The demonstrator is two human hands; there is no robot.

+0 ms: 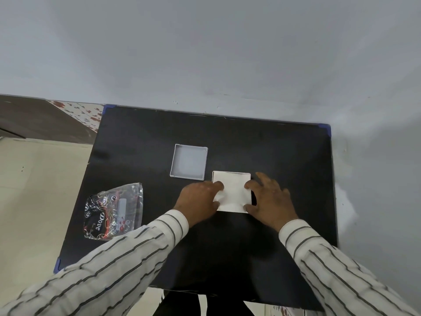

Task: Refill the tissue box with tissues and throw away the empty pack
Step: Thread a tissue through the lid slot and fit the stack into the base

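A square white tissue box (248, 176) sits near the middle of the black table, filled with white tissues (232, 192). My left hand (198, 199) presses on the tissues from the left, fingertips on the stack. My right hand (270, 197) holds the box's right side, thumb on the tissues. The box's white lid (189, 161) lies upside down just behind and to the left, apart from the box. The clear crumpled plastic pack (114, 212), printed with a dark label, lies flat at the table's left side; it looks empty.
The black table (273, 151) stands against a grey wall at the back and right. Pale floor (34, 190) lies to the left, below the table's left edge. Striped sleeves cover both forearms.
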